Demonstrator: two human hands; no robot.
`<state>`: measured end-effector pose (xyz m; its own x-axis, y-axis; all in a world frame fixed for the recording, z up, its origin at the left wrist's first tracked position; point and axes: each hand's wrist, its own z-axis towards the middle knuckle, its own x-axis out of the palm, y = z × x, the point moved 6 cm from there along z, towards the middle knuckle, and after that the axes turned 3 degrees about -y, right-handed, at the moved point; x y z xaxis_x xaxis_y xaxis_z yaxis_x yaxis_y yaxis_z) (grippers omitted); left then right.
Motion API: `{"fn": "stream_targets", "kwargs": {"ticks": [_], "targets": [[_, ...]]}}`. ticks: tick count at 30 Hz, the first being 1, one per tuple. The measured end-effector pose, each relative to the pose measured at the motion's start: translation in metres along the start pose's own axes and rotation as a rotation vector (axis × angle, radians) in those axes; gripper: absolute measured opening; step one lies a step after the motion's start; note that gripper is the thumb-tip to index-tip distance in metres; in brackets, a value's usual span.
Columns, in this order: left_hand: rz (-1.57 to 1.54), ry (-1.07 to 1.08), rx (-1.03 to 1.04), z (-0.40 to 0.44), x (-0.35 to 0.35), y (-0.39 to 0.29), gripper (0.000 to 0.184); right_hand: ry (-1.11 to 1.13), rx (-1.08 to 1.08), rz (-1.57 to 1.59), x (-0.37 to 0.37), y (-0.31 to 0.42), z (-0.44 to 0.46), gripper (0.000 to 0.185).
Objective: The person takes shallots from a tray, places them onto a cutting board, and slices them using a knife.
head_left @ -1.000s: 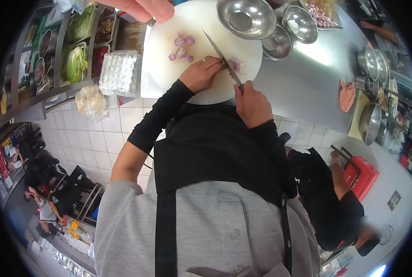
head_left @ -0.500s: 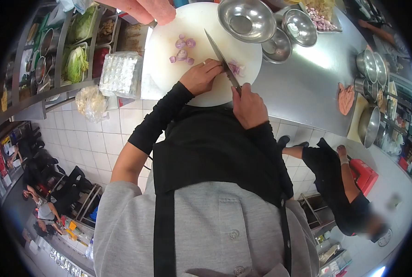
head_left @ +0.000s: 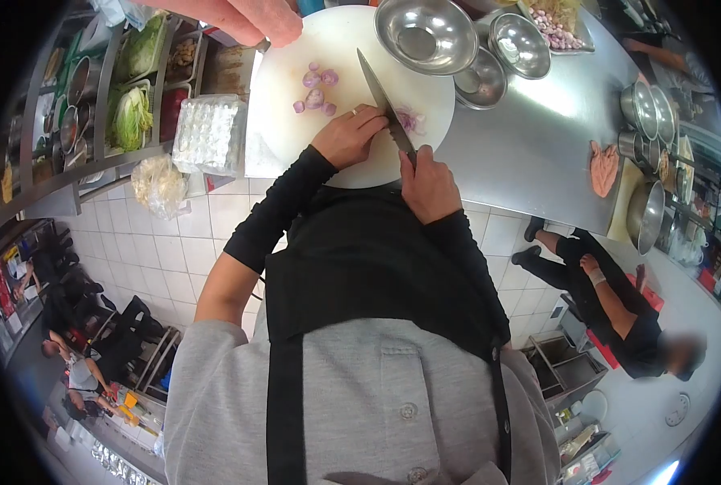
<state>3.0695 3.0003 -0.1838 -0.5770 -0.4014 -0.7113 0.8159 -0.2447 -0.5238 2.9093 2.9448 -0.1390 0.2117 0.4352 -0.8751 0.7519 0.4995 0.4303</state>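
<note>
My right hand [head_left: 430, 186] is wrapped round the handle of a kitchen knife [head_left: 376, 89], its blade pointing away from me over a round white cutting board [head_left: 336, 36]. Against the blade's left side, my left hand [head_left: 351, 137] is closed with curled fingertips; whatever they hold is hidden. Thin purple shallot slices [head_left: 410, 121] lie just right of the blade. Several peeled shallot pieces [head_left: 315, 98] sit on the board, beyond my left hand.
Steel bowls [head_left: 426, 36] stand at the board's far right, by a tray of shallots [head_left: 561, 32]. An orange cloth [head_left: 603, 168] lies on the steel counter [head_left: 530, 145]. Left are an egg-carton stack [head_left: 208, 133] and vegetable bins [head_left: 132, 117]. A co-worker [head_left: 619, 299] is at right.
The co-worker on the right has shifted further right, with legs now apart. My hands and the knife stay nearly in place; the view has shifted slightly.
</note>
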Motion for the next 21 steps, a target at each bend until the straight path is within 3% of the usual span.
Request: {"fn": "stream_targets", "kwargs": {"ticks": [16,21], "targets": [[0.111,0.021,0.025,0.0,-0.016,-0.016,0.043,-0.053,-0.005,0.158,-0.006,-0.005,0.0,0.036],[0.492,0.035,-0.309,-0.007,-0.049,-0.012,0.041,-0.002,0.005,0.26,-0.014,-0.005,-0.004,0.038]]}}
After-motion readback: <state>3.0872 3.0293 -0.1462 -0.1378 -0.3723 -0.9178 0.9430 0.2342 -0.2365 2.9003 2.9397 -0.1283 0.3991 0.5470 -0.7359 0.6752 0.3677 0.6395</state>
